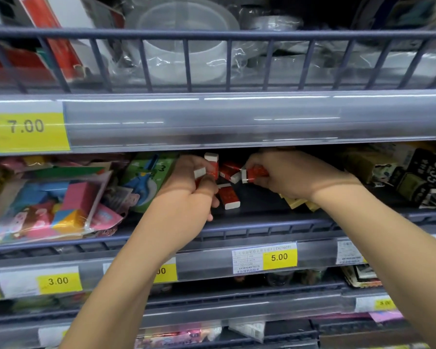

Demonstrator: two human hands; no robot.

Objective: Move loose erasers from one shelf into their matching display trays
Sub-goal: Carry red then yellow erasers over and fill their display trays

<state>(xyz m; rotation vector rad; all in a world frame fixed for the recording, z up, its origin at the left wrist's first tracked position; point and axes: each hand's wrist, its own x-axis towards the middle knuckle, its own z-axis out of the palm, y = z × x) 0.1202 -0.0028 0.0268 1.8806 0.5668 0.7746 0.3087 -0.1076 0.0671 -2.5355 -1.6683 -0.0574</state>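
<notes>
Head view: both hands (189,190) grip red erasers (254,173).

Head view: I'm wearing the only camera, facing the shelves straight on and tilting slightly down.
Nearness: I'm standing within arm's reach of the middle shelf (262,222), its front rail crossing mid-picture.
Shared view: I'm getting none, having one camera.

Light is bright and even, coming from above and in front. White glare streaks run along the clear price rail (237,117) and the plastic wrap (181,46) on the upper shelf. The middle shelf's far recess (262,195) lies in deep shadow. Edges are softly blurred, and straight rails bow from wide-angle distortion.
</notes>
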